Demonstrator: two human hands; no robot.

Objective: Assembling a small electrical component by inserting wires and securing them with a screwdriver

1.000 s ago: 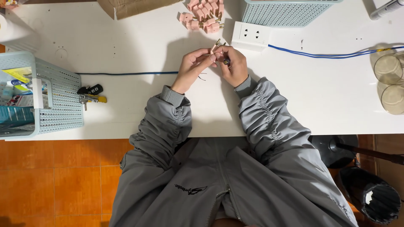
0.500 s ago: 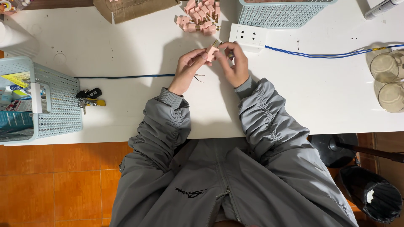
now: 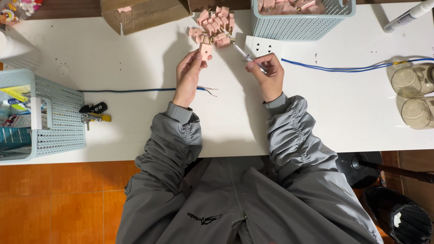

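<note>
My left hand [image 3: 187, 77] holds a pink plug [image 3: 205, 49] with brass prongs up above the white table [image 3: 113, 63]. My right hand [image 3: 267, 74] grips a small screwdriver [image 3: 243, 53] with a clear handle, its tip pointing up and left. The two hands are apart, with a pile of pink plugs [image 3: 216, 26] just beyond them. A blue cable [image 3: 135, 90] with bared ends lies under my left wrist.
A light blue basket [image 3: 300, 18] with pink parts stands at the back, a white socket plate [image 3: 264, 46] before it. A second basket [image 3: 40, 117] sits at the left with keys [image 3: 94, 114] beside it. A cardboard box [image 3: 142, 13], two jars [image 3: 413, 95] and another blue cable [image 3: 352, 68] lie around.
My hands have drawn apart: the left lifted the pink plug towards the pile, the right pulled the screwdriver away to the right.
</note>
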